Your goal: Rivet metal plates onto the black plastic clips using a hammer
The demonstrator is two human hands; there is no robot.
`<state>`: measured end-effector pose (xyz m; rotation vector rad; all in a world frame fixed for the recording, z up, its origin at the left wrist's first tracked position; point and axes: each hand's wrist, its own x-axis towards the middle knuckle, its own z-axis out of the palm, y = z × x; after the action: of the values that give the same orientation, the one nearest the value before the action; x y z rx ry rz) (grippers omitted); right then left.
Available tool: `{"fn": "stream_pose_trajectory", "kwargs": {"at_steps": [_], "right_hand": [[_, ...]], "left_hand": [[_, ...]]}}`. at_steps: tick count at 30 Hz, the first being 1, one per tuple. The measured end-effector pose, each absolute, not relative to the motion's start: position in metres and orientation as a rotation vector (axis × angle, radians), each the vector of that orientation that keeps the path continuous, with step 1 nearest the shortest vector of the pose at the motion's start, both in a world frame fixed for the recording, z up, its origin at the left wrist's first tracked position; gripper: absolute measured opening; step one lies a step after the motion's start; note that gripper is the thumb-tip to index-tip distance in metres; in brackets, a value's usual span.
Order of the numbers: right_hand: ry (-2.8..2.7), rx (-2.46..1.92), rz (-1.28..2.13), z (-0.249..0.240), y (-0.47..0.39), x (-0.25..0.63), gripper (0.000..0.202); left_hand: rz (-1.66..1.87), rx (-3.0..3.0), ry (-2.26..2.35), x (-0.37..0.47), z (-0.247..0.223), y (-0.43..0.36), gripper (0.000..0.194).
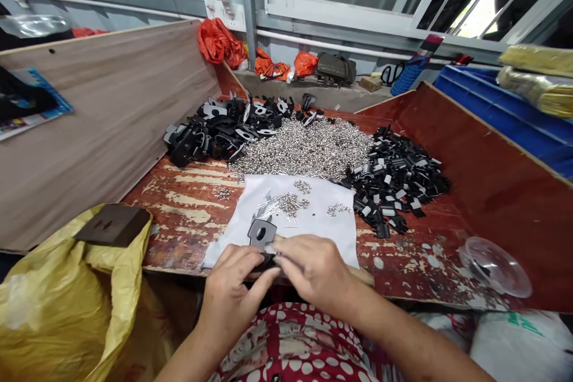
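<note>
Near the front edge of the table, my left hand (235, 280) pinches a black plastic clip part with a grey, holed face plate (261, 233). My right hand (316, 265) is closed at the same part's right side, its thumb and fingertips pressed together. Whatever sits between those fingertips is too small and covered to name. Both hands rest over a white cloth (233, 227). On the cloth, just beyond the part, lie small metal pins (290, 204) with round heads, some scattered in little groups.
Beyond the cloth spreads a large heap of metal pins (308, 146). Black clip parts with grey plates (219, 128) are piled left, smaller black pieces (394, 176) right. A clear plastic bowl (495, 265) lies front right. Wooden boards (111, 101) wall the table; a yellow bag (58, 304) hangs left.
</note>
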<state>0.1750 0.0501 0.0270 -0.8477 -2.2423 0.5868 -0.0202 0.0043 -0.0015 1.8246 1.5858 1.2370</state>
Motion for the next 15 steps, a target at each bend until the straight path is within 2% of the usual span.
{"fn": "stream_pose_trajectory", "kwargs": {"at_steps": [6, 8, 12, 13, 15], "right_hand": [[-2.358, -0.842, 0.142, 0.006, 0.018, 0.167, 0.030], [-2.351, -0.912, 0.226, 0.002, 0.014, 0.168, 0.030], [-2.318, -0.923, 0.693, 0.008, 0.029, 0.176, 0.029], [-2.313, -0.915, 0.711, 0.009, 0.039, 0.178, 0.028], [-2.379, -0.959, 0.513, 0.008, 0.064, 0.180, 0.021]], "left_hand": [[1.169, 1.903, 1.537, -0.010, -0.003, 0.000, 0.011], [1.151, 1.876, 1.558, -0.009, -0.003, -0.003, 0.015], [1.138, 1.644, 1.539, -0.011, -0.002, -0.004, 0.023], [1.145, 1.535, 1.513, -0.013, -0.002, -0.004, 0.021], [1.165, 1.291, 1.466, -0.016, -0.005, -0.004, 0.018]]}}
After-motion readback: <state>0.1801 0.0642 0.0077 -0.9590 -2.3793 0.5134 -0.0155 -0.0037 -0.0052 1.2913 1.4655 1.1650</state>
